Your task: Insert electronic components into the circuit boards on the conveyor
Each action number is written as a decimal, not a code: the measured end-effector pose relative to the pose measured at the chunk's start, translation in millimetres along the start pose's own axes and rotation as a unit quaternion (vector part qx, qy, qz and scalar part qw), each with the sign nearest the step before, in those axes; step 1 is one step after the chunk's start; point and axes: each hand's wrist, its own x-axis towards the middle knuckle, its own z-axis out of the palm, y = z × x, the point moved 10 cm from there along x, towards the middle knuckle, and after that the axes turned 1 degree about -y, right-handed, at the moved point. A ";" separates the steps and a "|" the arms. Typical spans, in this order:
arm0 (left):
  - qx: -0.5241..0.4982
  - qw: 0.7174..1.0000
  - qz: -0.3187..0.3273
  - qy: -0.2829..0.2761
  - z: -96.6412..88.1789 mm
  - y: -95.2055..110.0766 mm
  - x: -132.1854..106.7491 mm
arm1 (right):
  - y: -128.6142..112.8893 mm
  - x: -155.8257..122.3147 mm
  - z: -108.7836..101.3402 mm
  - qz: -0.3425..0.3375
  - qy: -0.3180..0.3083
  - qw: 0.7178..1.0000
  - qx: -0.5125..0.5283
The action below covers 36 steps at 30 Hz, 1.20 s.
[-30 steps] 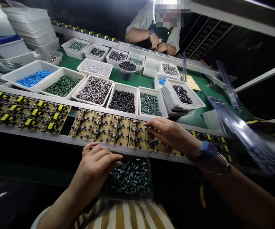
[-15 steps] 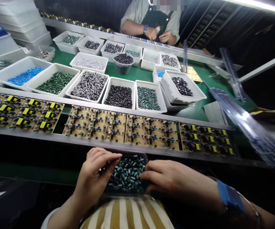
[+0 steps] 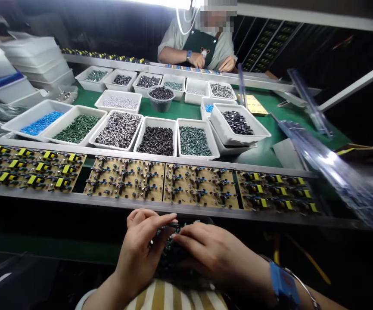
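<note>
Below the rail, a dark container (image 3: 207,219) of small green capacitors (image 3: 169,246) sits against my body, largely covered by my hands. My left hand (image 3: 143,239) is curled over its left side. Its thumb and index finger close on green capacitors, and a shiny end shows by the palm. From the other side my right hand (image 3: 207,247) reaches over the container, fingertips pinched close to the left fingertips. Whatever it pinches is too small to make out.
Circuit boards (image 3: 123,178) line the rail (image 3: 115,201) in front of me. Beyond stand white trays (image 3: 197,157) of sorted components and a round tub (image 3: 161,103). Clear plastic tubes (image 3: 322,168) lie at right, stacked white bins (image 3: 41,60) at left. A co-worker's hands (image 3: 197,60) are across the table.
My right hand has moved left from the container's right edge to meet the left fingertips, covering more of the capacitors. The camera view has tilted up slightly.
</note>
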 end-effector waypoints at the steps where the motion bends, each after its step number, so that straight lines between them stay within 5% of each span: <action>1: 0.008 1.000 -0.008 0.001 -2.7 -2.4 0.8 | -0.3 1.3 4.7 0.000 -0.009 1.000 -0.009; 7: 0.066 0.998 0.005 0.003 -18.9 -5.4 16.6 | 1.2 10.9 16.2 -0.006 -0.036 0.999 -0.013; 14: 0.212 0.976 0.028 0.033 -41.2 -11.6 68.6 | 5.6 15.3 7.1 0.001 0.042 0.998 0.036; 21: 0.316 0.949 0.007 -0.001 -28.3 -31.2 114.7 | 12.8 9.2 -2.2 0.025 0.125 0.986 0.107; 28: 0.332 0.942 0.024 -0.039 -16.9 -34.8 119.4 | 14.7 9.7 -3.3 0.025 0.129 0.984 0.116; 36: 0.349 0.935 0.056 -0.014 -15.5 -16.6 118.3 | 15.8 7.3 -12.6 0.020 0.173 0.973 0.154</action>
